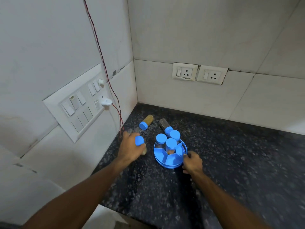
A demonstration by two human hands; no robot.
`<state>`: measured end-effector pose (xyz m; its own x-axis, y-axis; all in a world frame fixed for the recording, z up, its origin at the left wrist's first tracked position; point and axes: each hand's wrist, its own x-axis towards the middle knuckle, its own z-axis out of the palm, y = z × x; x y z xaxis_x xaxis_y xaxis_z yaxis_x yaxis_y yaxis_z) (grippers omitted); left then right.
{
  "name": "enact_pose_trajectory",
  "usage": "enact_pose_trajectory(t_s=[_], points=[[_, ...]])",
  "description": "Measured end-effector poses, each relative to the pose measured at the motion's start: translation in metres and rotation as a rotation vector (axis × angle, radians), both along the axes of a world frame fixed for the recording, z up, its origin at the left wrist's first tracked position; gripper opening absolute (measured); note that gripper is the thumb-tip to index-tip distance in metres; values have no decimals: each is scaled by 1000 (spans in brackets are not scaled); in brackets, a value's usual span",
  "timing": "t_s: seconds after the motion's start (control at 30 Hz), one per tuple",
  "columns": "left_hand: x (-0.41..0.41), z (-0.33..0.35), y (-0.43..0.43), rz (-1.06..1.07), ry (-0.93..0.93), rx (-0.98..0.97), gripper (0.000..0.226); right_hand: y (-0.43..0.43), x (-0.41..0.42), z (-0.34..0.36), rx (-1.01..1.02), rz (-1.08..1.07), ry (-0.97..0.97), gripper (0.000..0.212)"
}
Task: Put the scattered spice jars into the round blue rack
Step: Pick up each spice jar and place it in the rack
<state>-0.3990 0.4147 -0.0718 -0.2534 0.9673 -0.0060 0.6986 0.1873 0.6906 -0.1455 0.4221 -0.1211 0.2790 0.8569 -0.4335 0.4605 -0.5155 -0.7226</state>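
Observation:
The round blue rack (173, 161) stands on the dark speckled counter (231, 162), divided into wedge compartments. Three blue-capped jars stand upright in its far and middle compartments (161, 140), (175, 135), (171, 145). My left hand (130, 148) is shut on a blue-capped spice jar (139, 140), held just left of the rack. My right hand (192, 162) grips the rack's near right rim. Two more jars lie on their sides behind the rack: one with yellowish contents (146, 121) and one with dark contents (165, 126), its cap touching the rack's back.
The counter sits in a wall corner. A switch panel (79, 103) with a white plug and a red-black wire (115, 100) is on the left wall, near my left hand. Two wall sockets (199, 73) are on the back wall. The counter's near left edge drops off.

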Motion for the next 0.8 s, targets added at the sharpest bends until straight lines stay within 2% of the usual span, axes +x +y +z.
enact_pose_trajectory(t_s=[0.1, 0.2, 0.33, 0.43, 0.57, 0.67, 0.8], points=[[11, 4, -6, -124, -91, 166, 43, -3, -5, 1, -10, -9, -15, 24], [25, 5, -10, -237, -115, 186, 46, -7, -11, 5, -31, 13, 1, 24], [38, -9, -13, -341, 18, 92, 52, -11, -12, 9, -32, 42, 48, 26], [42, -17, -13, -345, 51, 62, 62, -11, -8, 8, -18, 52, 62, 29], [44, -16, -11, -324, 61, -1, 75, -8, -3, 8, 3, 62, 93, 23], [40, -17, -7, -238, 83, -142, 84, -2, 0, 11, 6, 57, 93, 21], [41, -30, 3, -205, 160, -330, 76, 2, 13, 10, -10, -59, 101, 17]])
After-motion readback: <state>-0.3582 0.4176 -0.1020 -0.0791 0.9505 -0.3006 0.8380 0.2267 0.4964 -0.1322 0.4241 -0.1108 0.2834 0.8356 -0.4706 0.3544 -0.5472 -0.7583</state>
